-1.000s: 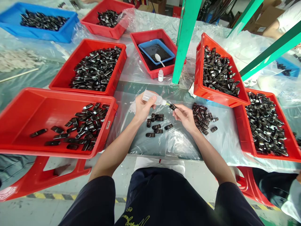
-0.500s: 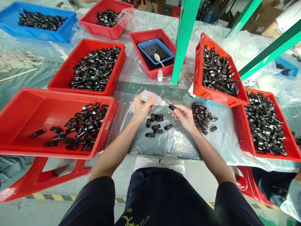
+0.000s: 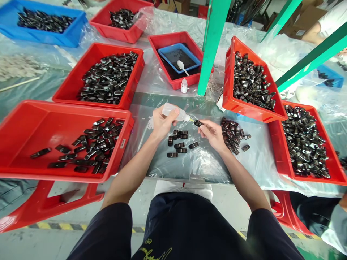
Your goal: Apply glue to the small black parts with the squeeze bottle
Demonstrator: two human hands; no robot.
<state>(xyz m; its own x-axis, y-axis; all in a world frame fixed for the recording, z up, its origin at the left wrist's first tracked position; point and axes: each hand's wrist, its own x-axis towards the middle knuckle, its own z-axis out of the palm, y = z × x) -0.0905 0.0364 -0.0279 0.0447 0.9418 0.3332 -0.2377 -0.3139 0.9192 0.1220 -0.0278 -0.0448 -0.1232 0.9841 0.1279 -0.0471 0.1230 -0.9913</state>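
Holding a translucent bottle (image 3: 168, 109), left hand (image 3: 161, 122) curls snugly; right hand (image 3: 213, 133) pinches 1 black piece (image 3: 197, 123) (shiny), back from worktop's (image 3: 165, 169) near edge.

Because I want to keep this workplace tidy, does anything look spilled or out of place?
White specks lie loose and scattered beside the left hand, so they look spilled; what they are is unclear.

- Green post (image 3: 215, 43), right of centre
- White spoon (image 3: 180, 65) in a blue tray (image 3: 193, 55)
- Red stool (image 3: 29, 213), lower left
- Yellow-and-black floor tape (image 3: 54, 226)
- Cardboard box (image 3: 308, 21), upper right
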